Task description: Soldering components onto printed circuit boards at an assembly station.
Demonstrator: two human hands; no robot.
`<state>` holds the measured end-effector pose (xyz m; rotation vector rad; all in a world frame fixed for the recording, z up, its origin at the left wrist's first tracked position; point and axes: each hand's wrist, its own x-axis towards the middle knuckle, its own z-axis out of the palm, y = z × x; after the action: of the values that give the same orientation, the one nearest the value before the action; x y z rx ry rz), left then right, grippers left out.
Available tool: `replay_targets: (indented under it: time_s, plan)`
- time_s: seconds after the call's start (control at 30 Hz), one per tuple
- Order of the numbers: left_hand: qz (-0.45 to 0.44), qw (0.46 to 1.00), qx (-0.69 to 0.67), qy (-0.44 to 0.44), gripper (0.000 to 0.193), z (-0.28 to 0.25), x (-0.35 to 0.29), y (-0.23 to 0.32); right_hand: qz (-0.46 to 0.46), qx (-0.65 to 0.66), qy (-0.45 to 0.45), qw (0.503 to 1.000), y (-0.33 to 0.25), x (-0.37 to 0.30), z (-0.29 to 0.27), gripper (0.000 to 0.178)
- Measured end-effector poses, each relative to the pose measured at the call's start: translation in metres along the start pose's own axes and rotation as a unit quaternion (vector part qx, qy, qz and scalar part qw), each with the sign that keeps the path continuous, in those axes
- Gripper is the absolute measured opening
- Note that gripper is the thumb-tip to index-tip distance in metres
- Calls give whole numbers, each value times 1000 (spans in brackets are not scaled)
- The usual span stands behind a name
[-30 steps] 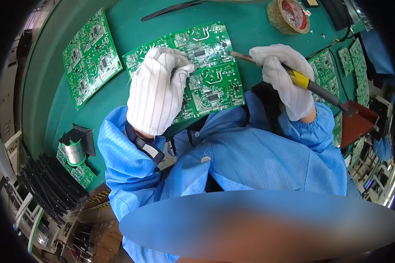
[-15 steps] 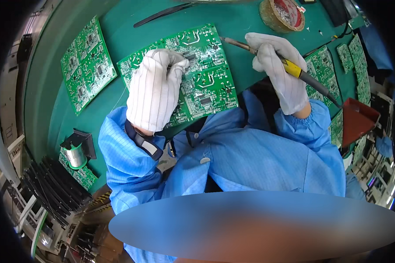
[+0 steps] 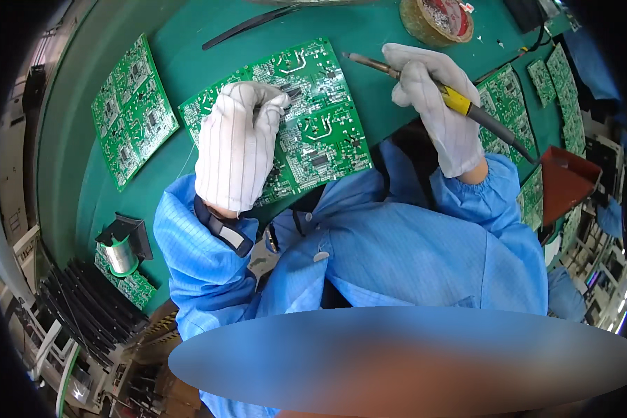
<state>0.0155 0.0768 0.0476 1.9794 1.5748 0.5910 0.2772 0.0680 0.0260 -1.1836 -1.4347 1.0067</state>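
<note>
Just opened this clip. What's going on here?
A person in white gloves is working at a green bench. The right hand grips a soldering iron, its tip just off the right edge of a green circuit board. The left hand is curled over that board; whatever its fingertips may hold is hidden. Another board lies to the left, with a wire spool nearer the person.

Bright, fairly even light covers the green worktop [image 3: 380, 104]; edges bend, corners black.
</note>
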Motion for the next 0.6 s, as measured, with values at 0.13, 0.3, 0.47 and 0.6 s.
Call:
replay_targets:
  time_s: [0.13, 0.3, 0.47, 0.6]
  plan:
    - [-17, 1000, 7, 2, 10, 1, -1, 1, -13, 11, -13, 1000, 1, 0, 1, 26]
    - [5, 1000, -4, -15, 9, -2, -1, -1, -48, 2, -21, 999, 5, 1, -2, 24]
    - [20, 1000, 8, -8, 8, 0, -1, -1, -55, -17, -7, 998, 6, 0, -2, 23]
    - [26, 999, 23, -2, 8, 0, -3, -1, -22, -82, 2, 996, 1, -3, -5, 22]
